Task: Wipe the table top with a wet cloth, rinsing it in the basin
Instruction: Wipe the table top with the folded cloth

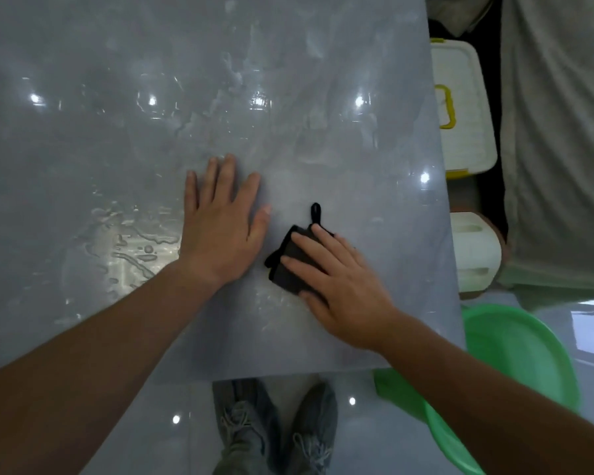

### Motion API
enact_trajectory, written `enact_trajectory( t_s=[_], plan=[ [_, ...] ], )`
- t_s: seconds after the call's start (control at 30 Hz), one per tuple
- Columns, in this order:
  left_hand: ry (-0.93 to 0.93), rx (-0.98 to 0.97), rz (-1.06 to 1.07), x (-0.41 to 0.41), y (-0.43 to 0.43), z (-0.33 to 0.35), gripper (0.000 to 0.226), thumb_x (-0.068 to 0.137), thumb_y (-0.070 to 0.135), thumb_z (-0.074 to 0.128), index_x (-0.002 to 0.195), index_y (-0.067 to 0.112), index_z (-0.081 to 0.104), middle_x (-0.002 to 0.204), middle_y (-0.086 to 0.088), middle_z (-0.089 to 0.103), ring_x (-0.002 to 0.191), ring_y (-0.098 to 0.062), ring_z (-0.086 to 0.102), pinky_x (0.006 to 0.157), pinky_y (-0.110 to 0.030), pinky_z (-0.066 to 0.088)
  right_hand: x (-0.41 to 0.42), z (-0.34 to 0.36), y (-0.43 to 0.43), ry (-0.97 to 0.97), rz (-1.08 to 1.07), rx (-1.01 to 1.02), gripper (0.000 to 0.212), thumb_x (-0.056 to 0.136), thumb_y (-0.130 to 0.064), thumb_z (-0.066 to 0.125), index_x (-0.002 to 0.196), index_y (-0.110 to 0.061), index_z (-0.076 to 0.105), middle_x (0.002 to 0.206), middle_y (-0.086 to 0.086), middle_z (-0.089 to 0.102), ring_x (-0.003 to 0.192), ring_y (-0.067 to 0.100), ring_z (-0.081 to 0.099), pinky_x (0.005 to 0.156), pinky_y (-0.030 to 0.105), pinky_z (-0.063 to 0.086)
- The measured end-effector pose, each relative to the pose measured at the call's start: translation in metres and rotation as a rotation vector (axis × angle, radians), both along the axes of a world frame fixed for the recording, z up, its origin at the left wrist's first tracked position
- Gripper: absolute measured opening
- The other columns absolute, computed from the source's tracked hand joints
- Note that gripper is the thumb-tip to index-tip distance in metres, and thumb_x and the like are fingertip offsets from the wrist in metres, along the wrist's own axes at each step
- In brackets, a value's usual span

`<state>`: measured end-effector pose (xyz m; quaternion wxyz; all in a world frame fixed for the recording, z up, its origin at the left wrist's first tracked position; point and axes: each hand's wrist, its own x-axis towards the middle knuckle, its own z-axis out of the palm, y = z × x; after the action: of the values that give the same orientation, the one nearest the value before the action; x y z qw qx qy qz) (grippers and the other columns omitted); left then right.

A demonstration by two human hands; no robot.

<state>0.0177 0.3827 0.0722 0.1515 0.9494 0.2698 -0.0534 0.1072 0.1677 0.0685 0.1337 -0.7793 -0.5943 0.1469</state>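
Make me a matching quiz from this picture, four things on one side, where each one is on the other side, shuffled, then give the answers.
Things:
1. dark folded cloth
2. round green plastic basin
3. left hand
4. white plastic box with yellow latches

Places:
A. flat on the grey glossy table top, fingers spread
B. low down by the table's near right corner
C. pressed under the fingers of the right hand
D. past the table's right edge, farther away

Pairs: 1-C, 2-B, 3-A, 4-D
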Motion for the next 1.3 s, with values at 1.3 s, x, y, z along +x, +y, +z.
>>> enact_trajectory(
  t_s=[1.3],
  plan=[
    [0.009, -0.011, 0.057, -0.027, -0.1, 0.001, 0.062, 0.095, 0.046, 0.027, 0.153, 0.027, 0.037, 0.166, -0.01, 0.019, 0.152, -0.031, 0.013, 0.119, -0.05, 0.012, -0.053, 0.004, -0.073, 0.096, -0.4, 0.035, 0.052, 0.094, -0.031, 0.052, 0.145, -0.022, 0.049, 0.161, 0.007, 0.033, 0.152, 0.032, 0.019, 0.122, 0.051, 0.02]
  ],
)
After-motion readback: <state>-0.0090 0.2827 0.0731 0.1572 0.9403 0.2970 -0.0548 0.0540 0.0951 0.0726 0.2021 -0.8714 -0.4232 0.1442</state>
